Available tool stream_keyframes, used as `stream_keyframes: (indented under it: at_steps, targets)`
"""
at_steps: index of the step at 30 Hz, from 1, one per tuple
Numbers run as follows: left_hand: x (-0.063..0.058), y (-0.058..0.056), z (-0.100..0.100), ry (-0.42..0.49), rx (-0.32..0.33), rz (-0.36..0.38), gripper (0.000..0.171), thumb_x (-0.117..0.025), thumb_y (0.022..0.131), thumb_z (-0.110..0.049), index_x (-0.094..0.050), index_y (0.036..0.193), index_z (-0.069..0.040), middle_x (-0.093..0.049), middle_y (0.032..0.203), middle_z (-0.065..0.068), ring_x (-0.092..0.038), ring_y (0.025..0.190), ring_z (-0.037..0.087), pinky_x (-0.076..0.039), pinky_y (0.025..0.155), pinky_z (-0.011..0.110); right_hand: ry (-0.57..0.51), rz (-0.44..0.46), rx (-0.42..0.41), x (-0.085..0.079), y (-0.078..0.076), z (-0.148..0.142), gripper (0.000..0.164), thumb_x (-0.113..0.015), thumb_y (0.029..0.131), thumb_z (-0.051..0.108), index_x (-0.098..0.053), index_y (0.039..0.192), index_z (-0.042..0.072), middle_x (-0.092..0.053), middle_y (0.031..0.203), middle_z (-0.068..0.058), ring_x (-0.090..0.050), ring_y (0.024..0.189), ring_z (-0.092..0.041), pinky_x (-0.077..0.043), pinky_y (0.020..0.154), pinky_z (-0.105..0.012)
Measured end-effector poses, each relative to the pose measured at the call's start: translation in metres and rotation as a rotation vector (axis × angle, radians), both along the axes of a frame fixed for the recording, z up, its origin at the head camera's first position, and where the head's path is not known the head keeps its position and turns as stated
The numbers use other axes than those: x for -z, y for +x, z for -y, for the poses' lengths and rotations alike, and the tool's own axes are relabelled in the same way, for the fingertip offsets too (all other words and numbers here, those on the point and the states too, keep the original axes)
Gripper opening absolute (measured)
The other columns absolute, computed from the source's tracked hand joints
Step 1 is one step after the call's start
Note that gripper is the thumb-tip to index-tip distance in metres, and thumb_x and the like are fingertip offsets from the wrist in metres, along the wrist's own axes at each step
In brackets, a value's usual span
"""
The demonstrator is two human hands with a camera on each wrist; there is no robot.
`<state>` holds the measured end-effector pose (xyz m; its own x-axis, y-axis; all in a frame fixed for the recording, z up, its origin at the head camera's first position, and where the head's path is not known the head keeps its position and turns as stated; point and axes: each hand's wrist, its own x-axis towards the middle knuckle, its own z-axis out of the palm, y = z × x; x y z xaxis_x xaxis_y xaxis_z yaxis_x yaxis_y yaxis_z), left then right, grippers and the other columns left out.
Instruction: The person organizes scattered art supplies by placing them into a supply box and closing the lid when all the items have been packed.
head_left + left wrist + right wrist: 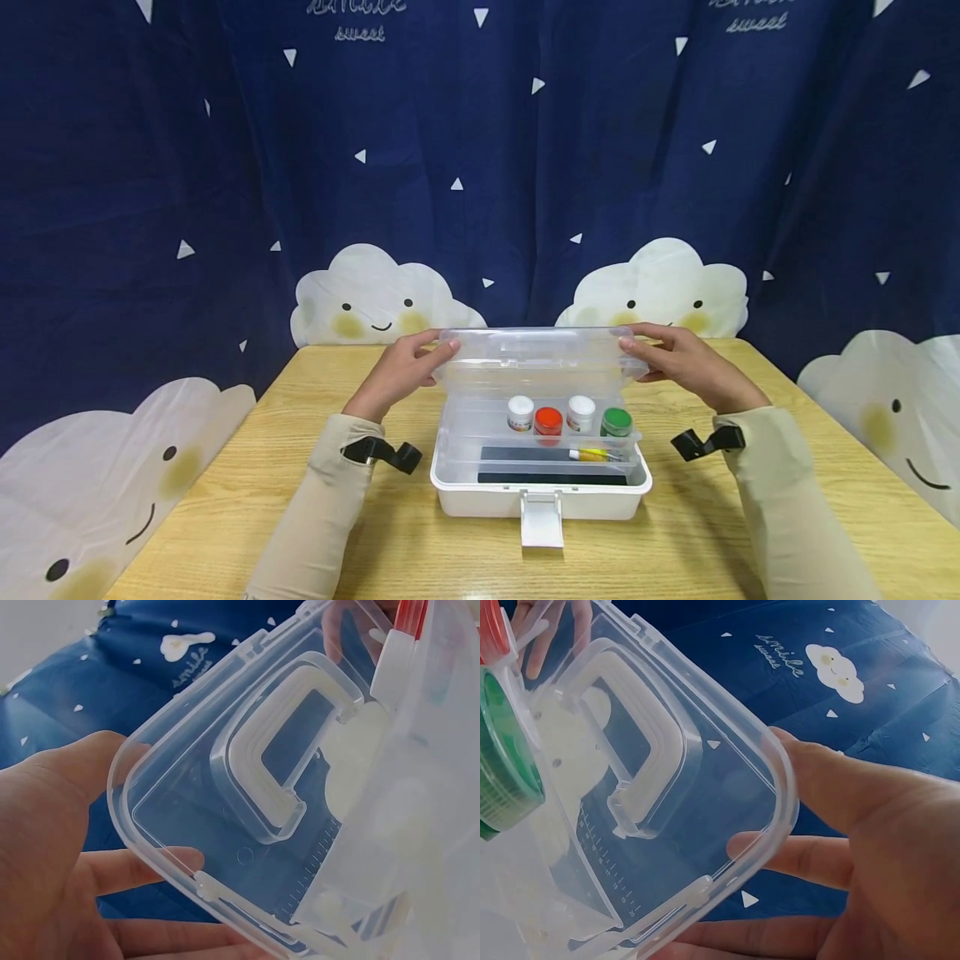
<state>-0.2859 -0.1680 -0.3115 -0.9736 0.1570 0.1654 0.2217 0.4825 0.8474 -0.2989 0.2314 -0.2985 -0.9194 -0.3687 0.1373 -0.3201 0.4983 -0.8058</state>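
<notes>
A white plastic storage box (487, 503) stands on the table with its clear lid (536, 348) raised at the back. My left hand (399, 368) pinches the lid's left end between thumb and fingers. At the opposite end, my right hand (688, 365) grips the lid the same way. The wrist views show the white handle (251, 761) set in the lid. On the clear inner tray stand two white-capped jars, one red jar (548, 419) and one green jar (617, 420). A yellow tube (591, 455) and dark flat pieces (517, 479) show lower inside.
The white front latch (542, 521) hangs down over the wooden table (405, 533). Behind the table hangs a dark blue curtain (495, 150) with white clouds and triangles. Black wrist mounts (382, 452) sit on both sleeves, either side of the box.
</notes>
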Motion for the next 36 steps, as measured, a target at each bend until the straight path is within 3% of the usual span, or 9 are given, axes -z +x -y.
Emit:
stream_keyframes:
  at_steps: [10,15,21,28,31,36]
  targets:
    - [0.001,-0.003,0.002,0.045,-0.001,0.003,0.076,-0.063,0.08,-0.065,-0.052,0.139,-0.019,-0.063,0.124,0.012,-0.068,0.091,0.024,-0.054,0.081,0.038,-0.009,-0.066,-0.026,0.0,-0.001,0.001,0.052,-0.055,0.096,0.041,-0.051,0.138,0.01,-0.061,0.125,-0.017,-0.064,0.103,-0.03,-0.053,0.085,-0.041]
    - [0.003,-0.004,0.002,0.042,-0.012,-0.027,0.074,-0.064,0.08,-0.064,-0.052,0.139,-0.022,-0.064,0.122,0.013,-0.069,0.085,0.026,-0.053,0.082,0.04,-0.012,-0.096,-0.001,0.002,-0.002,0.001,0.054,-0.056,0.094,0.044,-0.05,0.14,0.015,-0.061,0.126,-0.013,-0.064,0.105,-0.029,-0.05,0.088,-0.045]
    - [0.005,-0.005,0.001,0.084,-0.004,-0.069,0.069,-0.066,0.08,-0.061,-0.054,0.138,-0.024,-0.065,0.12,0.014,-0.069,0.094,0.029,-0.054,0.083,0.039,-0.034,-0.118,0.01,0.003,-0.003,0.002,0.054,-0.057,0.093,0.044,-0.049,0.141,0.02,-0.06,0.129,-0.011,-0.061,0.109,-0.03,-0.046,0.092,-0.053]
    - [0.012,-0.011,0.001,0.12,0.013,-0.123,0.056,-0.067,0.082,-0.055,-0.059,0.131,-0.029,-0.065,0.12,0.011,-0.065,0.105,0.023,-0.054,0.084,0.037,-0.053,-0.124,0.01,0.007,-0.007,0.002,0.055,-0.058,0.093,0.044,-0.048,0.142,0.021,-0.061,0.127,-0.01,-0.061,0.111,-0.029,-0.044,0.095,-0.053]
    - [0.016,-0.015,0.002,0.12,0.013,-0.143,0.051,-0.067,0.082,-0.055,-0.06,0.129,-0.034,-0.064,0.122,0.008,-0.063,0.109,0.022,-0.052,0.087,0.04,-0.055,-0.126,0.016,0.01,-0.009,0.003,0.055,-0.059,0.092,0.045,-0.049,0.141,0.022,-0.061,0.127,-0.01,-0.06,0.111,-0.029,-0.043,0.096,-0.054]
    - [0.024,-0.023,0.003,0.109,0.017,-0.178,0.053,-0.067,0.083,-0.053,-0.06,0.131,-0.032,-0.062,0.127,0.008,-0.06,0.115,0.023,-0.048,0.092,0.047,-0.064,-0.128,0.012,0.015,-0.013,0.002,0.056,-0.06,0.092,0.043,-0.048,0.142,0.02,-0.062,0.127,-0.011,-0.061,0.11,-0.028,-0.042,0.096,-0.055]
